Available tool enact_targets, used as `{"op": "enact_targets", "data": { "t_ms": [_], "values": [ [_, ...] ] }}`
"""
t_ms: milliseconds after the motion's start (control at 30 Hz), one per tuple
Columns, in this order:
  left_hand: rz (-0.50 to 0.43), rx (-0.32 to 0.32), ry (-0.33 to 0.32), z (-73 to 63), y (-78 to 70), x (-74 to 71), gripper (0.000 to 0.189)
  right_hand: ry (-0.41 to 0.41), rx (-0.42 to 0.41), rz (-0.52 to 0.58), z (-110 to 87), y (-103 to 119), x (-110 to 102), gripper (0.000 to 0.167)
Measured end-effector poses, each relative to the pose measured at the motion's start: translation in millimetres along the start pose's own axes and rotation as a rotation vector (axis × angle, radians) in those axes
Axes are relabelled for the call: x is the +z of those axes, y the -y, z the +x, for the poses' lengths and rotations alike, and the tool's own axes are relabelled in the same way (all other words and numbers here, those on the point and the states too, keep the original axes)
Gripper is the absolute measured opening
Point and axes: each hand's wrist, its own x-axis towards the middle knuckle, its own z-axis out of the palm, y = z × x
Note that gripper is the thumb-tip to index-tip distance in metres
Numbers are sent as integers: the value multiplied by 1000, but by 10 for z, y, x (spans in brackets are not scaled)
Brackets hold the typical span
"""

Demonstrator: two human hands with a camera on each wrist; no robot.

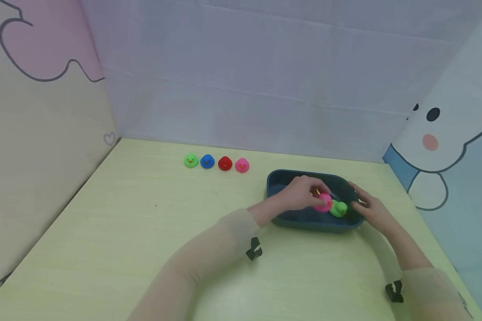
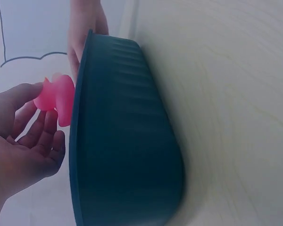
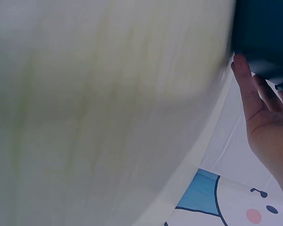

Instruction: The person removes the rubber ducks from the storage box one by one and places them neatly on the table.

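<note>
My left hand [image 1: 303,192] pinches a pink rubber duck [image 1: 323,203] over the dark teal plastic bin [image 1: 301,225]. In the left wrist view the thumb and fingers hold the pink duck [image 2: 62,100] at the bin's rim. A green rubber duck [image 1: 338,208] lies inside the bin, right beside the pink one in the head view. My right hand [image 1: 370,208] holds the bin's right end, thumb at the rim and fingers along the outside. In the right wrist view those fingers [image 3: 247,87] touch the bin's outer wall [image 3: 264,37]; the thumb is hidden there.
Towards the back of the pale wooden table [image 1: 144,232] stand a green duck [image 1: 191,160], a blue duck [image 1: 207,162], a red duck [image 1: 225,163] and another pink duck [image 1: 242,165] in a row. Printed cloth walls [image 1: 241,80] enclose the back and both sides.
</note>
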Motion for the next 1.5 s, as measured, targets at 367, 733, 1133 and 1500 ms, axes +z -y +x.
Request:
{"op": "enact_targets", "data": {
  "t_ms": [367,733,1133,1500],
  "values": [
    [-66,-17,1,-129,-144,-269,27,0,12,-20,-3,14,-13,61],
    [-81,-4,-14,-266,-205,-529,28,4,1,-18,20,-31,-4,61],
    [-72,16,-1,-419,-150,-828,31,12,17,-14,9,3,-1,61],
    [-7,69,21,-579,-15,-1106,29,10,8,-6,6,-27,1,60]
  ]
}}
